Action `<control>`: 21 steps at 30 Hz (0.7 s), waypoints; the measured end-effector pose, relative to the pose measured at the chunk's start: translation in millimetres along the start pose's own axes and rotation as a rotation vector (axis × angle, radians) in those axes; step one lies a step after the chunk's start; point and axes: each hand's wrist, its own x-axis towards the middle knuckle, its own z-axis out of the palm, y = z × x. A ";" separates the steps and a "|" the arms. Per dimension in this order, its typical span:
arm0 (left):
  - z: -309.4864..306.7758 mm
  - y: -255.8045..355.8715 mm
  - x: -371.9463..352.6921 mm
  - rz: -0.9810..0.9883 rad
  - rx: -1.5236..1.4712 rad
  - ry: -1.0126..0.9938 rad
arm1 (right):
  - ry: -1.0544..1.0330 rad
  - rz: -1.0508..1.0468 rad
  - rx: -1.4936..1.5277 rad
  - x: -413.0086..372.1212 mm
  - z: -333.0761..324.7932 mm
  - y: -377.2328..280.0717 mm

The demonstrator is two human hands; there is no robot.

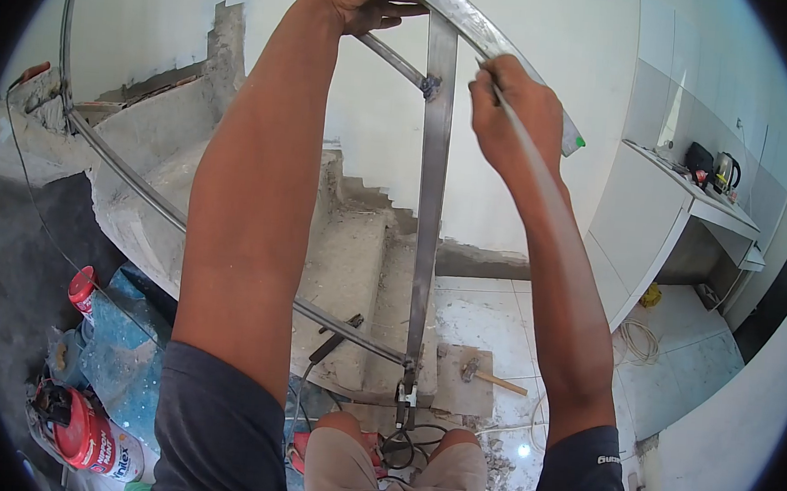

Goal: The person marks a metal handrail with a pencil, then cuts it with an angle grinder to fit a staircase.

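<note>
At the top of the head view, my left hand (360,1) grips a curved flat metal handrail (481,33) from the left, its fingers reaching under the edge. The rail slopes down to the right and ends in a green spot. It rests against the top of an upright square metal post (434,157). Just below the rail, my right hand (520,113) is closed in a pinch on a thin pointed object whose kind I cannot make out. Its tip points up-left toward the rail, and a pale blurred streak runs back along my forearm.
Curved metal tubes (125,167) join the post from the left. A clamp (406,397) grips the post's foot beside concrete steps (346,270). A hammer (494,377), an electrode holder (341,336), cables and a paint bucket (93,434) lie around. A counter (680,188) with a kettle stands right.
</note>
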 end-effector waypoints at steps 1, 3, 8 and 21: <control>-5.7 -7.2 6.9 0.000 -0.003 -0.003 | -0.001 0.001 -0.004 -5.9 0.3 6.3; -22.6 -22.2 28.8 0.003 -0.118 -0.026 | 0.023 0.013 0.349 -9.1 1.0 13.1; -28.2 -27.1 34.0 0.028 -0.072 -0.026 | 0.026 0.038 0.582 5.7 5.8 -2.1; -24.3 -25.0 33.9 -0.002 -0.080 -0.047 | 0.045 -0.010 0.233 12.1 9.9 2.5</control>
